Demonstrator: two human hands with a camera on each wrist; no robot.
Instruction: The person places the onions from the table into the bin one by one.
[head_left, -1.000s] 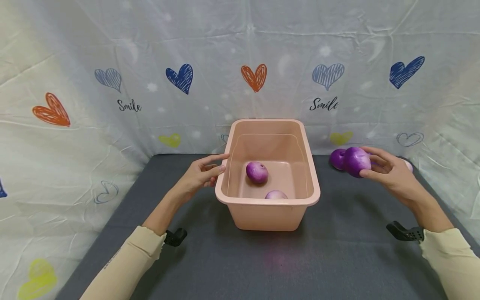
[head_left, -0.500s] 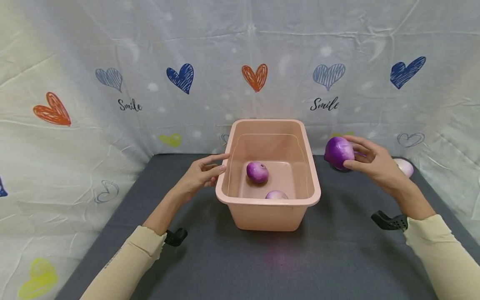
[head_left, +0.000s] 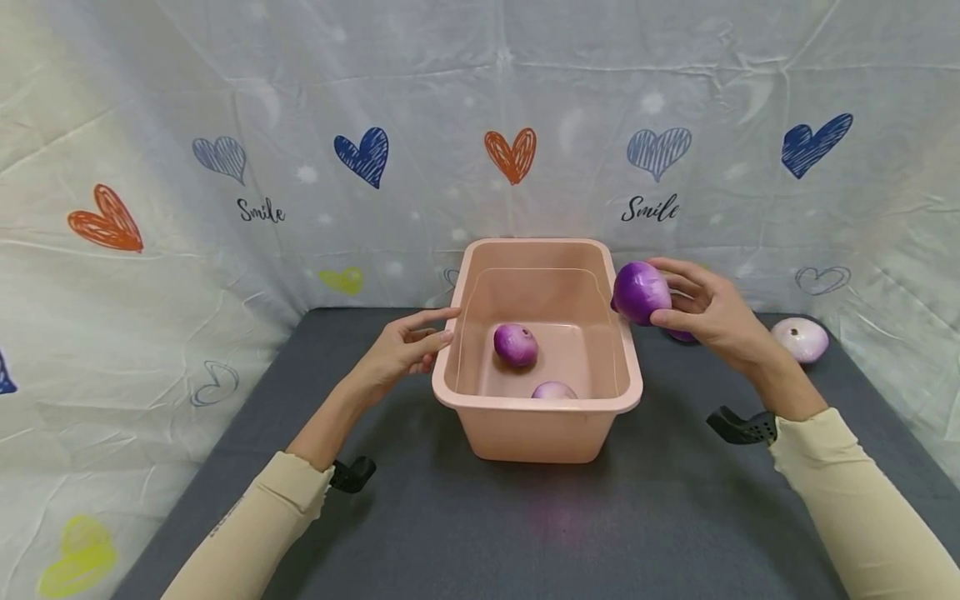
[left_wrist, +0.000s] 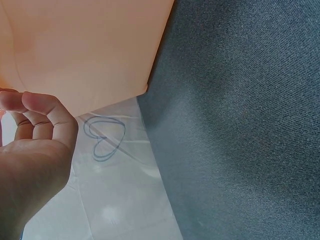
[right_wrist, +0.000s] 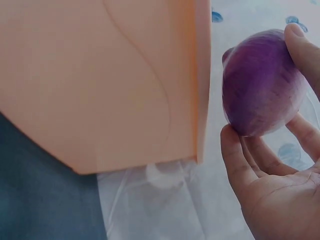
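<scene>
In the head view, the purple onion [head_left: 642, 292] is in the air at the right rim of the pink bin [head_left: 534, 435], clasped by the grip of the right hand [head_left: 708, 310]; carried too low it could knock that rim, and released early it could fall outside onto the dark surface [head_left: 465, 525]. A careless drop inside might strike the reddish onion [head_left: 516, 345] or the pale onion [head_left: 553, 390], mostly hidden by the near wall. Beyond the right hand sit a partly covered onion [head_left: 682, 336] and a whitish onion [head_left: 800, 340]; a curtain [head_left: 427, 83] closes off the back. In the left wrist view, the left hand [left_wrist: 39, 150] is beside the bin, but I cannot tell whether its grip pinches the rim or merely touches it; if loose, a bump might shift the bin. In the right wrist view, thumb and fingertips hold the onion clear of the palm, so its smooth skin could slip; the bin's side stands in the way.
</scene>
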